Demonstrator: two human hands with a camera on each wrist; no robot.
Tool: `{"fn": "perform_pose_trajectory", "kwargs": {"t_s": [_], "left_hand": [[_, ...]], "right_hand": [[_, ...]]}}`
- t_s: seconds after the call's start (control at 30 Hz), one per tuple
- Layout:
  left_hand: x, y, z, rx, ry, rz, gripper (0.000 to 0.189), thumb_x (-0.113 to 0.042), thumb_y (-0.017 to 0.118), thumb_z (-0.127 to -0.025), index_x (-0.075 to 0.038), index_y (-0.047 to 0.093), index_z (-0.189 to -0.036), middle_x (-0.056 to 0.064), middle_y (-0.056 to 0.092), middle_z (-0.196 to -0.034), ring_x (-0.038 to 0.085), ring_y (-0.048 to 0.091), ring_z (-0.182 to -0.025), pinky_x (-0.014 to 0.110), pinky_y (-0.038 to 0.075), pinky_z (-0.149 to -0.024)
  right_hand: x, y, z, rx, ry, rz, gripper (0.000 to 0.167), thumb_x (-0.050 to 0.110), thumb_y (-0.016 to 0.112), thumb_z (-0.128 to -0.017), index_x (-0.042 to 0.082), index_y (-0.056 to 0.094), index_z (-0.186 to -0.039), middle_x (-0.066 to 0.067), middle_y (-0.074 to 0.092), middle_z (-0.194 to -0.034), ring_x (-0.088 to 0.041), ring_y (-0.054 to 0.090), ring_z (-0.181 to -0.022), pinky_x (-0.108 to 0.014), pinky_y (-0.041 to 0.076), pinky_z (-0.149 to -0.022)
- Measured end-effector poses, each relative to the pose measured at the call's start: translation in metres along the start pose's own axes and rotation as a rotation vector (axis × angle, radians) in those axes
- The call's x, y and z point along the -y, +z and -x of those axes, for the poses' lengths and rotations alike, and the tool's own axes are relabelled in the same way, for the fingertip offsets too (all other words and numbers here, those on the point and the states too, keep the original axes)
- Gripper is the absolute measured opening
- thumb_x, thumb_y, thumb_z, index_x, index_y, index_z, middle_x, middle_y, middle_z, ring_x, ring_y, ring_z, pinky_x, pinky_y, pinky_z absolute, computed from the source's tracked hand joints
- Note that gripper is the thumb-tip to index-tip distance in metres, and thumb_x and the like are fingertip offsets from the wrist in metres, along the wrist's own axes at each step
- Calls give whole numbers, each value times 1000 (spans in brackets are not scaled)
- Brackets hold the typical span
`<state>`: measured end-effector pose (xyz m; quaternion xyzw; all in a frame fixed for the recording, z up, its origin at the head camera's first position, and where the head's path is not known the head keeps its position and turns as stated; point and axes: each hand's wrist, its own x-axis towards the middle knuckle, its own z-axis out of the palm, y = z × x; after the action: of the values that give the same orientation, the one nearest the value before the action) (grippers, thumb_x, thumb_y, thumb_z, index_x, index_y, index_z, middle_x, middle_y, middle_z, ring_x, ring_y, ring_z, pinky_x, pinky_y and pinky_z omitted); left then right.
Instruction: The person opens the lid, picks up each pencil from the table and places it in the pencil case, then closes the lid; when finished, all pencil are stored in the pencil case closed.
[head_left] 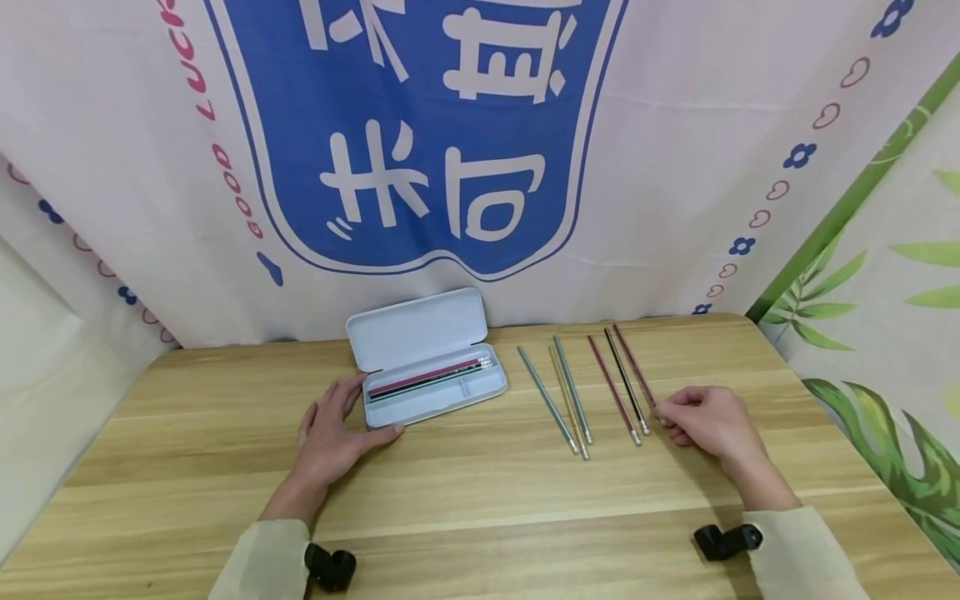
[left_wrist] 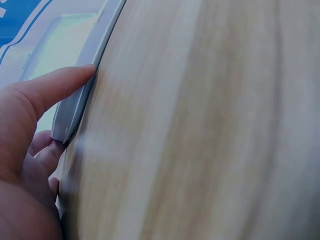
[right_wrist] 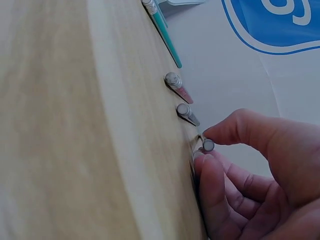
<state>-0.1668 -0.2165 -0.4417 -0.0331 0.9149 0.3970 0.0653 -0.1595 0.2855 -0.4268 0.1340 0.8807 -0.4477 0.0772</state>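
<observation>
An open light-blue pencil case [head_left: 420, 329] stands at the back of the table, with several pencils [head_left: 420, 382] in its long compartment. My left hand [head_left: 333, 442] holds its near left corner. The thumb lies straight along the front wall and the fingers are at the left end, as the left wrist view shows too. On the right, my right hand [head_left: 708, 421] pinches a dark red pencil [head_left: 633, 362] near its eraser end, between thumb and fingertips. Just left of it lie a black pencil [head_left: 626, 379] and a red pencil [head_left: 615, 390], erasers toward me.
Farther left on the table [head_left: 480, 508] lie two blue-green pencils [head_left: 547, 398] [head_left: 572, 387] with a gold pencil [head_left: 567, 400] between them. A printed curtain [head_left: 675, 150] hangs right behind the table's back edge. A leaf-patterned cloth [head_left: 900, 333] hangs at the right.
</observation>
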Motion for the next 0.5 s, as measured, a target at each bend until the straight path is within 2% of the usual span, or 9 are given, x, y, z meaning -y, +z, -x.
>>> {"fn": "perform_pose_trajectory", "kwargs": {"t_s": [0.23,0.5], "left_hand": [[-1,0,1,1,2,0,108,-47,88,-87,-18,26,-170,17,29,-178,38,-3,-170,64,-11,-134],[-2,0,1,-4,4,-10,107,-48,88,-87,-18,28,-169,17,30,-177,39,-2,-170,64,-10,-134]], "right_hand": [[-3,-4,-2,42,1,-74,41,26,74,-101,-10,71,-120,-2,78,-88,-10,74,-73,-26,66,-68],[-9,-8,-6,86,4,-242,41,12,63,-104,-19,60,-130,-2,79,-90,-9,78,-75,-26,67,-72]]}}
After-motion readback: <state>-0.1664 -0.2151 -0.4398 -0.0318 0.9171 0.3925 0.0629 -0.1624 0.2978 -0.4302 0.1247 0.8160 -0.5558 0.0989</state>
